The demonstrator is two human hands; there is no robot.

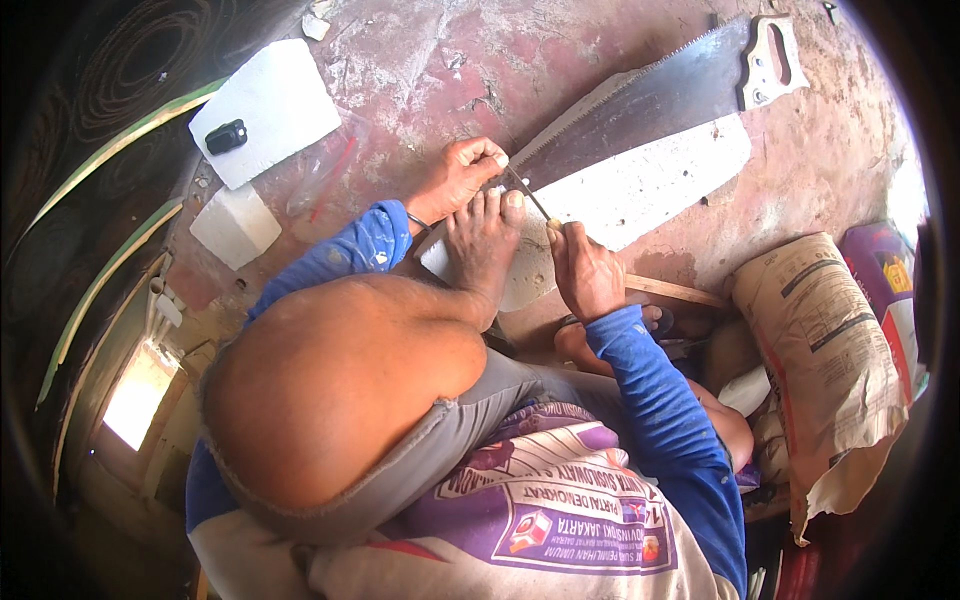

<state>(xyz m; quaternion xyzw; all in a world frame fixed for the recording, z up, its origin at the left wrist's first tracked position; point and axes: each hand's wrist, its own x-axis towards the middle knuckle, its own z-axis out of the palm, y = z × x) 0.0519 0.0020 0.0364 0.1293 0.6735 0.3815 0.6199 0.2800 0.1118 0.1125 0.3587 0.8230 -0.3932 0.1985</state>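
Observation:
A handsaw (670, 100) lies on a white board (650, 190), its toothed edge on the far side and its pale wooden handle (768, 75) at the far right. My right hand (590, 272) is closed on the near end of a thin dark file (529, 194). My left hand (460, 180) pinches at the file's far end, thumb and finger together. The file slants over the narrow end of the saw blade, whose exact contact with it I cannot make out. My bare foot (482, 240) presses down on the board's near end, just below the file.
Two white slabs (275, 105) lie at the left, the larger bearing a small black object (226, 137). A clear plastic bag (328, 165) is beside them. Paper sacks (820, 330) stand at the right. A wooden strip (675, 291) lies past my right wrist.

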